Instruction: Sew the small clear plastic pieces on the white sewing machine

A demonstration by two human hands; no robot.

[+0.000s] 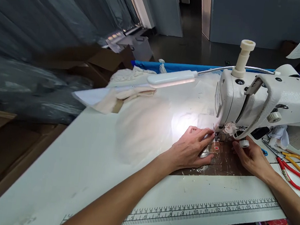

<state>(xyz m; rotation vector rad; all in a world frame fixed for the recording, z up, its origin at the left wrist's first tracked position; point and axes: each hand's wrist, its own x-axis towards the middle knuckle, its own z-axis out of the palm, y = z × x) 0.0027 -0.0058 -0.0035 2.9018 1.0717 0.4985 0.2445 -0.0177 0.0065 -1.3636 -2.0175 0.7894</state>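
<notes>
The white surface is spread under everything, and a printed ruler is seen along its near edge. The sewing machine is placed at the right side, its long arm laid roughly from left to right. Under its head, a brown plate is set, with the long axis also running left to right, nearly along the ruler.

Both hands are brought to this plate. By the left hand, the area is approached from the left, with the fingers pointed to the right; by the right hand, it is approached from the opposite side. The grip of the left hand is spread: a clear gap is left between thumb and forefinger, and nothing is seen to be held in it. The right fingertips are partly covered by a white knob, so the state of that grip cannot be told.

The presser foot is found between the two hands, just to the right of the left fingertips. It is therefore approached more closely by the left hand. Whether it is touched cannot be told.
</notes>
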